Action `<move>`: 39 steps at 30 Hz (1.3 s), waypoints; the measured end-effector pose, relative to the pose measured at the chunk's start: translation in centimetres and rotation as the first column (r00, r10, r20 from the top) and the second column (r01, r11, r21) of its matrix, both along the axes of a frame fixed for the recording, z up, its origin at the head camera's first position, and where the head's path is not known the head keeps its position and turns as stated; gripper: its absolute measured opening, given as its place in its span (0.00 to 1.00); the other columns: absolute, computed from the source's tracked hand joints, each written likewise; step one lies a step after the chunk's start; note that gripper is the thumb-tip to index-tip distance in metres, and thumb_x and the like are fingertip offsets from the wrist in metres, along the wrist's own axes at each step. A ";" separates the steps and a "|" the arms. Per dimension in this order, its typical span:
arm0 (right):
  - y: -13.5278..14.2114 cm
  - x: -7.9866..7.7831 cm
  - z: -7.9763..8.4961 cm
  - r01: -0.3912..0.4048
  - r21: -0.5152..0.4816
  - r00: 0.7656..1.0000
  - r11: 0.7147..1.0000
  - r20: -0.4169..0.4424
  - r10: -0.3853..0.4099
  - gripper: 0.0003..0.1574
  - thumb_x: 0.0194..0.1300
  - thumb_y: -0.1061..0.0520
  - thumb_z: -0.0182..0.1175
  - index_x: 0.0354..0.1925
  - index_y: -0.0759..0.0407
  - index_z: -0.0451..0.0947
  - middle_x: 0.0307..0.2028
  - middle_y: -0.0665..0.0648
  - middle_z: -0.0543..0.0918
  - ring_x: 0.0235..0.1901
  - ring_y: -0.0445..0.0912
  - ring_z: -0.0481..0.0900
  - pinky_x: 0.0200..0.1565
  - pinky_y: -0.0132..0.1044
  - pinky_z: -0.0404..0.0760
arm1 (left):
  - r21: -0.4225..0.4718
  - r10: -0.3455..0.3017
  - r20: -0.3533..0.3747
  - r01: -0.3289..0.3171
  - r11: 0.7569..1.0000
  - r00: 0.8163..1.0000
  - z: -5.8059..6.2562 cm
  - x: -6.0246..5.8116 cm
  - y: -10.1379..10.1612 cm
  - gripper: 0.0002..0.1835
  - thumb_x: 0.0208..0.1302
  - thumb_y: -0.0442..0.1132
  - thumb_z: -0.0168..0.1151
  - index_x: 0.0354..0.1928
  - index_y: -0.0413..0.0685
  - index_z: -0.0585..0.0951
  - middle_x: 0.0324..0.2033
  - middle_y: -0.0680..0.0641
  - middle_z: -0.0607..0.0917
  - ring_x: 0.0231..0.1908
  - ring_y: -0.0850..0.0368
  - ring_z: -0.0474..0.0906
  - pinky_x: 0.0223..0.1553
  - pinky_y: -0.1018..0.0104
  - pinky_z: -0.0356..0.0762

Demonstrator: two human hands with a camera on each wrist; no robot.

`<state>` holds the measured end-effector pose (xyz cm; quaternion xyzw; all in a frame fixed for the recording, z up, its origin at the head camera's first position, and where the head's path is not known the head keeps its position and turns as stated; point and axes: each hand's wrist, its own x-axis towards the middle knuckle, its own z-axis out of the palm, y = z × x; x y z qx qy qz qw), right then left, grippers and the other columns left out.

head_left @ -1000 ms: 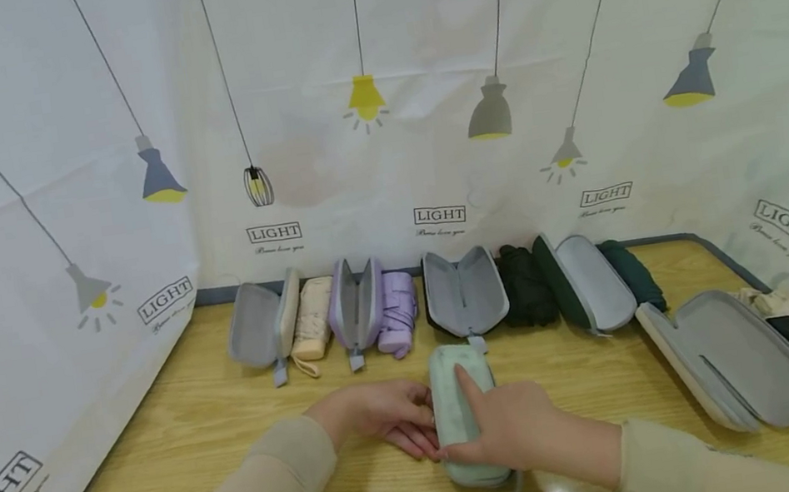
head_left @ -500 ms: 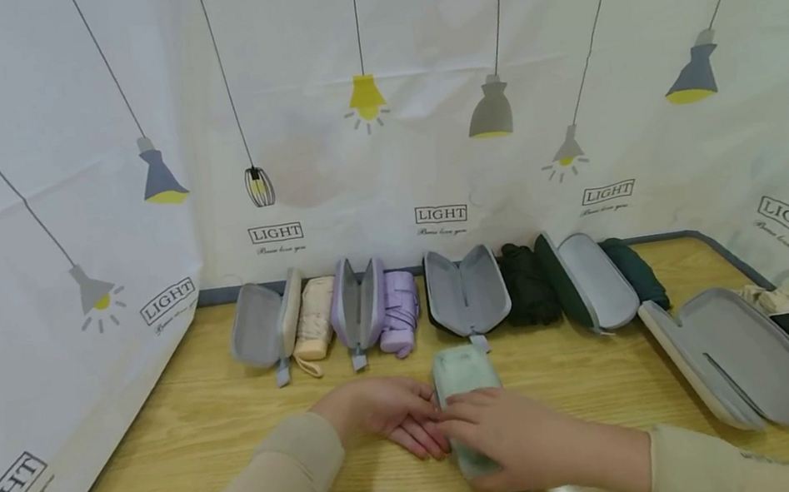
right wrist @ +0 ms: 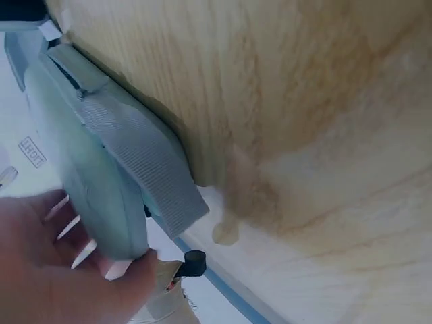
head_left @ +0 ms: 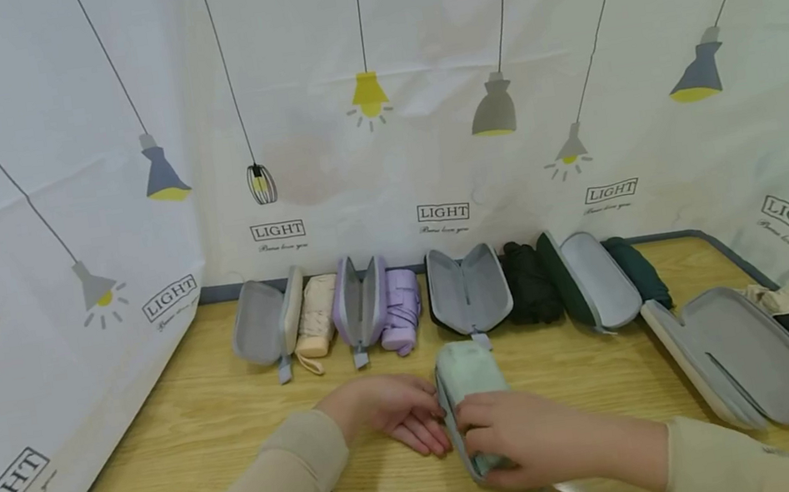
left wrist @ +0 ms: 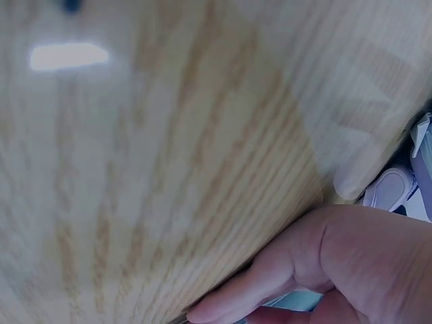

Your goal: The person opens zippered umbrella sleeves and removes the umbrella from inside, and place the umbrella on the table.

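Note:
On the table in front of me lies a mint-green case [head_left: 468, 370] for a folding umbrella. A grey edge shows along its left side under the green lid. My right hand [head_left: 531, 437] lies across its near half, fingers bent over the lid and thumb at the near end; the right wrist view shows the hand [right wrist: 74, 263] around the case's end. A grey ribbed strap [right wrist: 145, 158] runs along the case there. My left hand [head_left: 399, 413] rests palm up by the left side, its fingers mostly straight and the thumb side right at the case.
Behind stand opened cases: cream [head_left: 262, 323], purple [head_left: 361, 305], black [head_left: 469, 294] and dark green [head_left: 600, 280]. Folded umbrellas in cream [head_left: 316, 316], purple [head_left: 400, 308], black [head_left: 530, 286] and dark green [head_left: 636, 271] lie beside them. A larger opened case [head_left: 761, 354] sits right.
My right hand has shifted from pointing along the lid to curling over its near half. The case has tilted slightly, and its grey left edge now shows. The left hand stays beside it.

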<state>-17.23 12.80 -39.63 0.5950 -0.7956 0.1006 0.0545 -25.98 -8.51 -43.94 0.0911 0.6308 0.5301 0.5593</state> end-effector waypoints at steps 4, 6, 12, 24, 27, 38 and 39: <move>0.4 0.2 0.5 -0.012 -0.051 1.000 0.999 -0.004 0.011 0.10 0.52 0.58 0.60 0.35 0.48 0.74 0.34 0.43 0.70 0.35 0.36 0.62 0.37 0.27 0.65 | -0.007 0.006 0.013 -0.006 1.000 1.000 -0.1 -0.1 0.1 0.12 0.61 0.34 0.50 0.45 0.35 0.70 0.35 0.30 0.81 0.31 0.45 0.81 0.34 0.56 0.78; 0.6 0.4 0.7 0.009 -0.050 1.000 0.999 -0.018 -0.010 0.12 0.49 0.61 0.59 0.35 0.49 0.75 0.31 0.42 0.72 0.34 0.37 0.63 0.39 0.28 0.65 | -0.008 0.005 0.018 -0.005 1.000 1.000 -0.2 -0.1 0.1 0.11 0.61 0.34 0.50 0.44 0.36 0.70 0.35 0.30 0.81 0.31 0.45 0.81 0.34 0.57 0.78; 0.8 0.7 1.0 0.211 -0.038 0.966 0.977 -0.143 -0.214 0.06 0.47 0.58 0.60 0.27 0.49 0.74 0.23 0.42 0.72 0.28 0.40 0.69 0.46 0.43 0.69 | -0.011 0.006 -0.009 -0.006 1.000 1.000 0.0 0.1 0.2 0.10 0.61 0.34 0.50 0.43 0.38 0.69 0.34 0.30 0.81 0.31 0.45 0.81 0.34 0.56 0.78; 0.4 1.7 0.8 0.626 0.180 0.765 0.759 0.049 -0.642 0.33 0.51 0.30 0.56 0.41 0.54 0.68 0.12 0.41 0.64 0.10 0.36 0.61 0.12 0.33 0.61 | -0.012 0.006 -0.010 -0.006 1.000 1.000 0.0 0.1 0.2 0.10 0.61 0.34 0.51 0.43 0.37 0.70 0.34 0.30 0.81 0.31 0.46 0.81 0.34 0.56 0.78; 0.0 1.6 0.1 0.695 0.207 0.680 0.688 0.121 -0.723 0.45 0.48 0.24 0.52 0.48 0.56 0.63 0.13 0.42 0.66 0.10 0.37 0.63 0.12 0.34 0.62 | -0.014 0.010 -0.007 -0.010 1.000 1.000 0.1 0.1 0.1 0.10 0.61 0.34 0.51 0.43 0.36 0.70 0.35 0.30 0.81 0.31 0.46 0.81 0.35 0.56 0.78; -2.2 0.5 -1.4 0.757 0.306 0.542 0.578 0.199 -0.816 0.61 0.44 0.23 0.54 0.61 0.63 0.54 0.12 0.47 0.69 0.12 0.40 0.67 0.14 0.37 0.66 | -0.009 0.003 -0.010 -0.003 1.000 1.000 0.2 0.1 0.1 0.12 0.61 0.34 0.51 0.45 0.35 0.70 0.35 0.31 0.81 0.31 0.46 0.81 0.35 0.56 0.78; -2.3 0.3 -1.4 0.761 0.309 0.538 0.571 0.193 -0.821 0.62 0.44 0.23 0.55 0.62 0.64 0.53 0.13 0.48 0.69 0.12 0.40 0.67 0.14 0.37 0.67 | -0.011 0.004 -0.007 -0.004 1.000 1.000 0.2 0.1 0.1 0.12 0.61 0.34 0.51 0.45 0.35 0.70 0.35 0.31 0.81 0.31 0.47 0.81 0.36 0.55 0.78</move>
